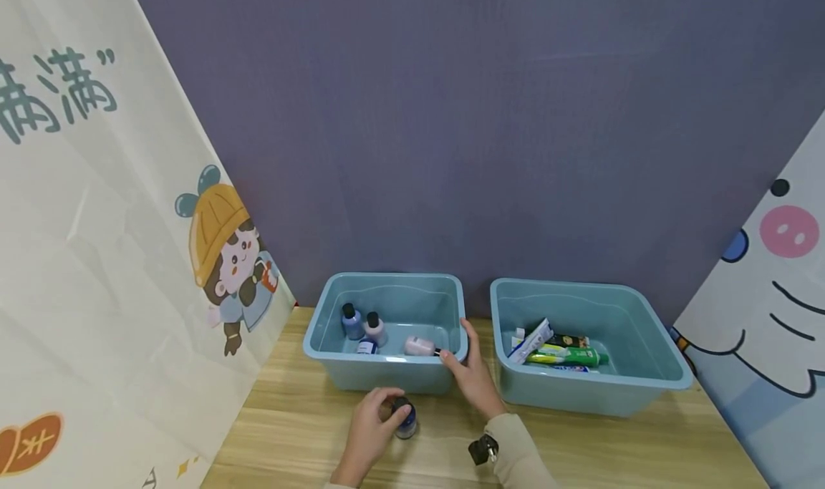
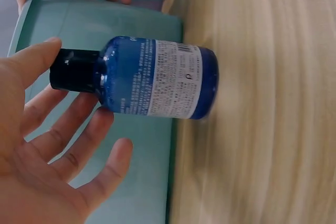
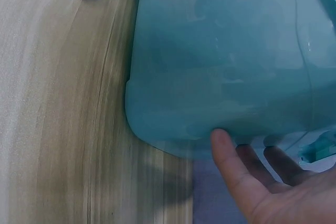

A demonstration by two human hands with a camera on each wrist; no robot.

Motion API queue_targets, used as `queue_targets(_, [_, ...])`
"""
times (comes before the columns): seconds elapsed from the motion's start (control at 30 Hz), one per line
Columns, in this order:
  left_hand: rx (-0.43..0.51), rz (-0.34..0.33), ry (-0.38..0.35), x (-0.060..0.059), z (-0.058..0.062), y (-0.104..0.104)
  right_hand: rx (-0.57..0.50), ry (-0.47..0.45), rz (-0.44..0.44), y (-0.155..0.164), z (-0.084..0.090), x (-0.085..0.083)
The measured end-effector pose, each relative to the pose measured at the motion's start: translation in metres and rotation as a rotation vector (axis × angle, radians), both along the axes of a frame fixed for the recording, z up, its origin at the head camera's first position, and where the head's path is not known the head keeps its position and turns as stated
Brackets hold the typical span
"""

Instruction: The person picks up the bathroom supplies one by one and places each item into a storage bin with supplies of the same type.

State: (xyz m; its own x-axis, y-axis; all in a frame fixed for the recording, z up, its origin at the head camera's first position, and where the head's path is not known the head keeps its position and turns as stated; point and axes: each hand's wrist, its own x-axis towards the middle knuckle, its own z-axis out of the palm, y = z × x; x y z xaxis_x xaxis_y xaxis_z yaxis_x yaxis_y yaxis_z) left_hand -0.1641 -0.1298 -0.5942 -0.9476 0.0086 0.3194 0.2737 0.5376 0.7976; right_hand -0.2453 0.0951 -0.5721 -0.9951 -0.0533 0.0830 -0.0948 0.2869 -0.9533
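Note:
My left hand pinches the black cap of a small blue bottle with a white printed label. The bottle stands upright, close to the wooden tabletop, in front of the left blue-green plastic bin. My right hand grips that bin at its front right corner, the thumb over the rim and fingers along the outer side wall. Inside the bin, a blue-purple bottle and a pale pink bottle stand upright with black caps. Another pale pink bottle lies on its side, and a dark blue bottle shows beside the front wall.
To the right stands a second blue-green bin with several toothpaste tubes piled in it. A dark purple-grey panel rises behind both bins. Printed white panels border the wooden table on the left and right.

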Motion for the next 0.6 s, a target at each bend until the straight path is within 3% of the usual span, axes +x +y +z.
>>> queue_targets(0.3, [-0.009, 0.035, -0.06, 0.0029, -0.0019, -0.0024, 0.006, 0.002, 0.009, -0.0006, -0.0012, -0.0012])
queue_targets(0.6, [-0.028, 0.06, -0.053, 0.0033, -0.0077, -0.0031, -0.005, 0.007, 0.008, -0.0004, -0.0008, -0.0006])
